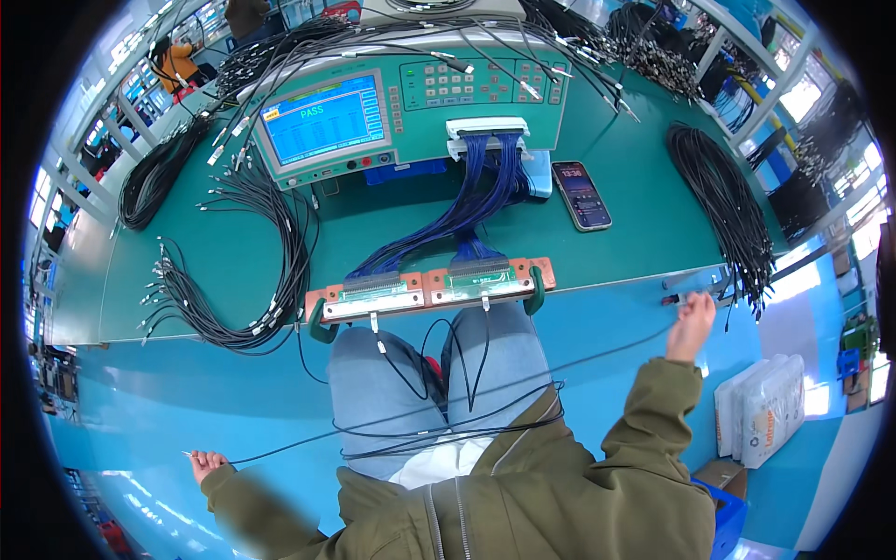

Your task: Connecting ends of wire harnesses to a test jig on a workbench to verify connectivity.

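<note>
Head view looks down on a seated person at a green bench (644,215), knees in blue jeans tucked under its front edge. The left hand (207,462) is flung far out to the side, low over the blue floor, fingers pinched on the end of a thin black cable (392,429); the connector at that tip is too small to make out. The cable runs across the lap, where several loops lie over the thighs, and climbs away to the right hand (693,322), which is raised at the bench's front edge with fingers closed on the other end. That end sits right beside a hanging bundle of black cables (723,210) draped over the edge, and I cannot tell whether the hand touches the bundle as well.

Between the knees, an orange test fixture (429,287) is clamped on the bench edge, blue ribbon wires rising from it to a green tester (411,103) with a lit screen. A smartphone (581,194) lies just right of the wires. Another cable bundle (252,271) sprawls on the left part of the bench.

The fisheye rim cuts off the far racks. Both arms have open floor to either side; white bags (765,411) stand near the right elbow.
</note>
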Motion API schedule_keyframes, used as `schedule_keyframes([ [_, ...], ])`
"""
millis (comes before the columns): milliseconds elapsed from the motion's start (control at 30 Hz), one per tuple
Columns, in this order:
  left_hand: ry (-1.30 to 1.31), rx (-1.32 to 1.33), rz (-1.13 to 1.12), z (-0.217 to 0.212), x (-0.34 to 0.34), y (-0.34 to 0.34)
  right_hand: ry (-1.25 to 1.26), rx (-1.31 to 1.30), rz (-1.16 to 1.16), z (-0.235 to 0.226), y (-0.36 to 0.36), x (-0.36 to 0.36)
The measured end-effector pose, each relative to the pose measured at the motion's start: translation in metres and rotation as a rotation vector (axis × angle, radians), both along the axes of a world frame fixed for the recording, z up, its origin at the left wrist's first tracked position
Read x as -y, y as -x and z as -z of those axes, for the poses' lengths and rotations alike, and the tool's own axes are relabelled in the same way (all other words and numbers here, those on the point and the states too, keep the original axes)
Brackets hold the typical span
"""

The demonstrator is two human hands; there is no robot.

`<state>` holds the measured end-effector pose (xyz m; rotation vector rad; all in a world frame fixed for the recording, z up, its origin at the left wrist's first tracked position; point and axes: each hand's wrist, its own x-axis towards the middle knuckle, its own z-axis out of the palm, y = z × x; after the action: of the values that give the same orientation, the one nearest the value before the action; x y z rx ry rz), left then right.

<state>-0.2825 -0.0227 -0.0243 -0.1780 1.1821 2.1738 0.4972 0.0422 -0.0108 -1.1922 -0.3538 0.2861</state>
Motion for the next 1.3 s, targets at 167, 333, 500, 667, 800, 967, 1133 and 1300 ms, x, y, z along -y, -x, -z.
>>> schedule_keyframes([
  [167, -0.082, 0.191, 0.138, 0.02, -0.007, 0.011, -0.048, -0.105, 0.105, -0.007, -0.063, 0.102],
  [333, -0.064, 0.105, 0.083, 0.03, -0.033, -0.014, -0.109, -0.126, 0.008, -0.041, -0.084, 0.156],
  [500, -0.1, -0.003, 0.288, -0.006, -0.053, -0.074, -0.07, -0.066, -0.357, -0.08, -0.032, 0.128],
  [667, -0.197, -0.108, 0.769, -0.016, -0.062, -0.149, 0.207, 0.159, -0.691, -0.068, 0.08, 0.037],
  [800, -0.042, -0.239, 0.806, -0.03, -0.067, -0.191, 0.257, -0.012, -1.013, -0.034, 0.173, -0.017],
  [967, 0.132, -0.444, 0.77, -0.036, -0.068, -0.218, 0.285, 0.584, -0.958, -0.027, 0.24, -0.038],
  [1133, 0.201, -0.467, 0.81, -0.02, -0.071, -0.211, 0.299, 0.259, -1.027, -0.024, 0.253, -0.05],
  [1300, 0.193, -0.44, 0.807, -0.022, -0.077, -0.222, 0.355, 0.472, -0.943, -0.018, 0.257, -0.047],
])
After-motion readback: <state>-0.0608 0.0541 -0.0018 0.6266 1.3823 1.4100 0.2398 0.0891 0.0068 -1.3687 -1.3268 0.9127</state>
